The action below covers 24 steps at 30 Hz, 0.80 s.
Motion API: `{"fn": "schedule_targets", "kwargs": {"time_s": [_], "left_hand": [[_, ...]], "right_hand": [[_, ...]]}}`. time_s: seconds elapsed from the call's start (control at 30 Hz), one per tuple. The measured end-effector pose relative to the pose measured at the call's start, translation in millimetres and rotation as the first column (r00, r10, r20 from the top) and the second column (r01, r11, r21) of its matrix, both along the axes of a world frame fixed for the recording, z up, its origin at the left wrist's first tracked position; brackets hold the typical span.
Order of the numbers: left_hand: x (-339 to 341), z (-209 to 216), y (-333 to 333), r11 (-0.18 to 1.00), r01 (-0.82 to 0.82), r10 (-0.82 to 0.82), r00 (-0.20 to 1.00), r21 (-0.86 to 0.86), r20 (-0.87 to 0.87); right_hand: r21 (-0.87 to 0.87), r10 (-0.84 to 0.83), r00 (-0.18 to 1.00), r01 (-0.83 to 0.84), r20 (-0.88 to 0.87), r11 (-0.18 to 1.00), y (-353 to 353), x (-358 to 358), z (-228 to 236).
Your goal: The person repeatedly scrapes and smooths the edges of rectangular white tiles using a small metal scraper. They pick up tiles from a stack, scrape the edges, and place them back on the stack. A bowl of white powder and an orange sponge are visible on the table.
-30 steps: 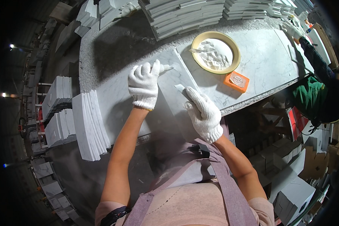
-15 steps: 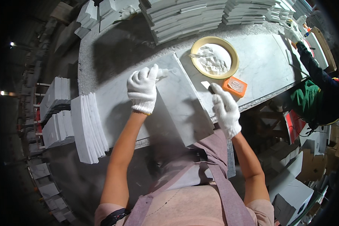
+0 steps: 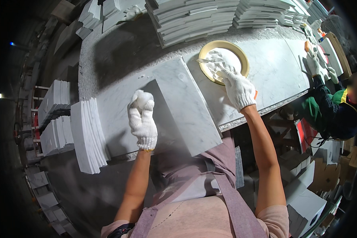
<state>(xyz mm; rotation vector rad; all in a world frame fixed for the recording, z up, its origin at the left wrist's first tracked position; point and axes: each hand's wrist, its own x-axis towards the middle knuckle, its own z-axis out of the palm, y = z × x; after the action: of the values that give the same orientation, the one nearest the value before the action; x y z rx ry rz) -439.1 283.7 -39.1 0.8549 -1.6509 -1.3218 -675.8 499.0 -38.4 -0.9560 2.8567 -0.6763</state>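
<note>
My left hand (image 3: 142,123), in a white knitted glove, is closed around a small whitish translucent squeeze bottle (image 3: 146,99), held above the marble slabs. A grey-white marble tile (image 3: 186,115) lies aslant in front of me, its near corner over the table edge. On its far end is a small wet-looking spot (image 3: 181,76). My gloved right hand (image 3: 240,89) reaches into the far bowl, fingers closed; the putty knife it gripped earlier is mostly hidden now. White powder (image 3: 230,59) fills the yellow-rimmed bowl (image 3: 246,63), with another flat blade (image 3: 203,61) resting at its left rim.
An orange block (image 3: 256,94) peeks out beside my right wrist. Stacked marble tiles (image 3: 194,22) line the back of the table; more tiles (image 3: 87,135) stand at the left edge. A co-worker's gloved hand (image 3: 313,63) is at the far right.
My left hand has drawn back toward me with the bottle, away from the tile's far end. The right hand has moved up and left into the powder bowl, covering most of the orange block.
</note>
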Motion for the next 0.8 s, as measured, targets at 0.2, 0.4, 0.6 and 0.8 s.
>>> {"fn": "schedule_targets", "kwargs": {"time_s": [0.2, 0.4, 0.6, 0.8], "left_hand": [[23.4, 0.5, 9.5, 0.992, -0.018, 0.021, 0.999, 0.128, -0.027], [31.8, 0.1, 9.1, 0.995, 0.054, -0.045, 0.994, 0.082, -0.102], [37.2, -2.7, 9.4, 0.997, 0.065, -0.056, 0.987, 0.053, -0.147], [44.2, -1.6, 10.5, 0.997, 0.058, -0.052, 0.989, 0.041, -0.138]], "right_hand": [[0.037, 0.029, 0.998, -0.031, 0.065, 0.999, -11.7, -5.7, 0.4], [-0.085, 0.023, 0.959, 0.001, 0.281, 0.996, -16.0, -15.6, -1.7], [-0.244, 0.010, 0.884, 0.119, 0.468, 0.963, -14.9, -22.0, -4.9], [-0.518, 0.285, 0.830, 0.005, 0.479, 0.855, -34.7, -11.2, 0.0]]}}
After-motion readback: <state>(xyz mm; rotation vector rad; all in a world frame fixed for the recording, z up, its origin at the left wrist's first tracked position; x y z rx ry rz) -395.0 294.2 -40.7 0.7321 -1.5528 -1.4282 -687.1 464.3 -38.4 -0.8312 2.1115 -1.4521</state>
